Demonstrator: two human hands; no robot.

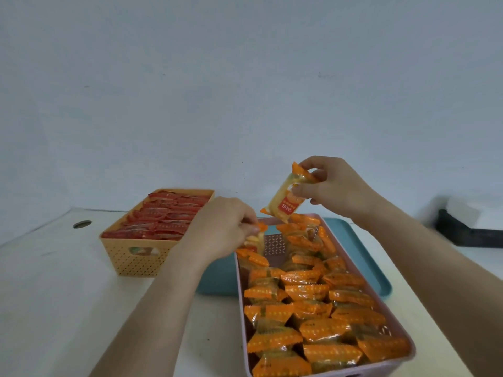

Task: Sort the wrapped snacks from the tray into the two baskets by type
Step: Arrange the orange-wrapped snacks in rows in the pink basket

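White table [54, 295]: orange basket [130, 257] holds red packs [163, 219], pink basket [240, 292] orange packs [313, 314]; left hand [217, 229], right hand [334, 186] each pinching one.

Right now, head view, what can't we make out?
1. Teal tray: mostly hidden under the pink basket; any leftovers on it unseen.
2. Left-hand snack: largely covered by the left hand.
3. Right-hand snack, pinched by the right hand: print too blurred to read.
4. Pink basket's near end: cut by the bottom edge.
5. Dark object, far right: blurred, cut by the frame edge.
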